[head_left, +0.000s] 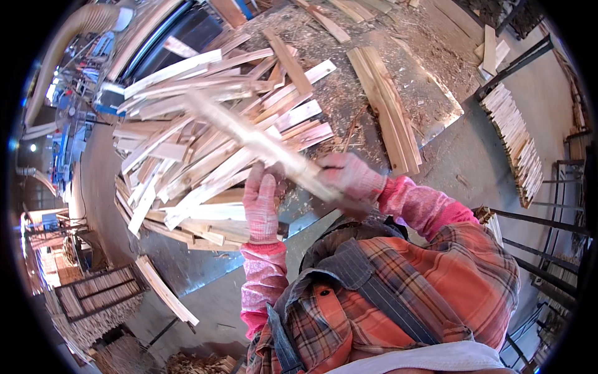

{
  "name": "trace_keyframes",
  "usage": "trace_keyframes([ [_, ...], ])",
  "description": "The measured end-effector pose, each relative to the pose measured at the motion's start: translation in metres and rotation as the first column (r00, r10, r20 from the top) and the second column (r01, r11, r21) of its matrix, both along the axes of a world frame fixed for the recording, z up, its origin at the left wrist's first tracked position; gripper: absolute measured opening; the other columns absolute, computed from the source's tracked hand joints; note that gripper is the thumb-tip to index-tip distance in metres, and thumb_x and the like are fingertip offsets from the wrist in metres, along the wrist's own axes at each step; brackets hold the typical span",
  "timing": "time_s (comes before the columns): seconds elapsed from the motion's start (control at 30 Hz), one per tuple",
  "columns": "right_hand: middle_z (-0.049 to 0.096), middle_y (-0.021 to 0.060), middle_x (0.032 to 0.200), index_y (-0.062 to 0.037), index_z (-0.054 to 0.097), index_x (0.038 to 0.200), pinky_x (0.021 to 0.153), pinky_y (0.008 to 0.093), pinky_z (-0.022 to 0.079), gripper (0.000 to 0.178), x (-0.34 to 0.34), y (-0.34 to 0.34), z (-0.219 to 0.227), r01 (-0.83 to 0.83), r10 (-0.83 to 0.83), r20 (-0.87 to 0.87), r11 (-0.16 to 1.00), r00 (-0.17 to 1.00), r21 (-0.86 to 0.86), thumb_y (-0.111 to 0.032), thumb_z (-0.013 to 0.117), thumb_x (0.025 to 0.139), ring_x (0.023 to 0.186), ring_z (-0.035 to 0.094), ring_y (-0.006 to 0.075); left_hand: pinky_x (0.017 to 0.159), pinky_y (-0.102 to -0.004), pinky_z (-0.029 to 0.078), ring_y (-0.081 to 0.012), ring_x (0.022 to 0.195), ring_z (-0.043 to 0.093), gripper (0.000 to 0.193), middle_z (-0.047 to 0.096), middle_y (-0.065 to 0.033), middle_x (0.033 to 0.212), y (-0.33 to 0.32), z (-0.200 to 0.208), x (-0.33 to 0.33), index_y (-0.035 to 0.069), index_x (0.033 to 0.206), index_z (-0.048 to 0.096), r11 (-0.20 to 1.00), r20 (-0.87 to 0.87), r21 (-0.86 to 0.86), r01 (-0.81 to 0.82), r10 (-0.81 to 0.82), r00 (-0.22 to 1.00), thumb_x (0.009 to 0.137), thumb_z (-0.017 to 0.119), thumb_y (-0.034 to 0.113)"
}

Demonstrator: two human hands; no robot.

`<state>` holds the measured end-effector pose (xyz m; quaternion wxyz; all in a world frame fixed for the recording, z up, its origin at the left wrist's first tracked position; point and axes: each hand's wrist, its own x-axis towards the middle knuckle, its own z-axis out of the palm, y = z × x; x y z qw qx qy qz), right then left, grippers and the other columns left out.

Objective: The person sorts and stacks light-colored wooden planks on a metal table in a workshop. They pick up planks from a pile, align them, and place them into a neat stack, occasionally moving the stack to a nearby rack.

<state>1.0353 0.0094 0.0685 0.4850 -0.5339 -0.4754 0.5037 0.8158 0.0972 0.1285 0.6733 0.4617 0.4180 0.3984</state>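
A pale wooden slat, smeared by motion, slants over the pile from far left down to near right. My right hand, in a pinkish knit glove, is closed around its near end. Just below the slat's middle is my left hand, gloved alike, its fingers pointing up and apart. Its fingertips are at the slat's lower edge; whether they touch it is unclear from the blur. Beneath and beyond both hands lies a loose heap of wooden slats, crossed at many angles.
Several long boards lie side by side right of the heap on the sawdust-strewn worktable. A stack of slats rests on a metal rack at far right. More boards sit at lower left. A ribbed hose hangs at upper left.
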Motion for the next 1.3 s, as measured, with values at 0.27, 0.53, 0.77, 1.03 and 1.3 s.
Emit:
trace_keyframes([
  [0.27,0.071,0.0154,0.084,-0.0025,0.069,0.113,0.077,0.0382,0.055,0.034,0.145,-0.008,-0.059,0.663,-0.495,0.554,0.735,0.669,-0.144,-0.023,0.07,0.087,0.083,0.07,0.0295,0.076,-0.0296,0.058,-0.0154,0.085,0.068,0.034,0.072,-0.0099,0.106,-0.017,-0.065,0.046,0.002,0.13,0.062,0.976,-0.152,-0.209,0.055,-0.088,0.984,0.098,0.065,0.012],
  [0.53,0.056,0.0124,0.131,-0.0119,0.049,0.139,0.093,0.0466,0.05,0.07,0.173,0.031,-0.075,0.587,0.112,0.951,0.765,0.287,-0.267,-0.031,0.078,0.078,0.12,0.059,0.0307,0.066,-0.0247,0.05,-0.0085,0.074,0.058,0.041,0.068,-0.0015,0.094,-0.045,-0.081,0.074,0.002,0.13,0.062,0.92,-0.309,-0.387,0.059,-0.19,0.932,0.093,0.073,0.013],
  [0.77,0.049,0.0112,0.144,-0.0145,0.045,0.145,0.103,0.0497,0.045,0.079,0.215,0.029,-0.09,0.649,0.03,0.969,0.738,0.245,-0.187,-0.04,0.078,0.077,0.129,0.053,0.0315,0.064,-0.0234,0.046,-0.0075,0.073,0.053,0.04,0.064,0.0015,0.091,-0.055,-0.082,0.051,0.006,0.132,0.061,0.934,-0.376,-0.355,0.041,-0.183,0.908,0.095,0.07,0.017],
  [1.03,0.06,0.017,0.136,-0.0109,0.041,0.149,0.104,0.0446,0.048,0.08,0.398,-0.02,-0.146,0.742,0.157,0.987,0.658,0.036,-0.132,-0.042,0.073,0.083,0.124,0.059,0.0361,0.08,-0.0252,0.05,-0.0096,0.088,0.059,0.045,0.069,-0.0027,0.111,-0.099,-0.088,-0.015,0.004,0.136,0.06,0.902,-0.552,-0.4,-0.16,-0.099,0.828,0.095,0.07,0.021],
  [1.3,0.069,0.0176,0.114,-0.0067,0.068,0.11,0.094,0.0445,0.053,0.036,0.316,0.108,-0.115,0.122,0.362,0.932,0.926,-0.031,-0.356,-0.036,0.06,0.091,0.11,0.066,0.0351,0.099,-0.0296,0.048,-0.0186,0.115,0.062,0.049,0.068,-0.0117,0.126,-0.132,-0.072,-0.011,0.003,0.137,0.058,0.881,-0.652,-0.43,-0.198,-0.15,0.743,0.095,0.068,0.026],
])
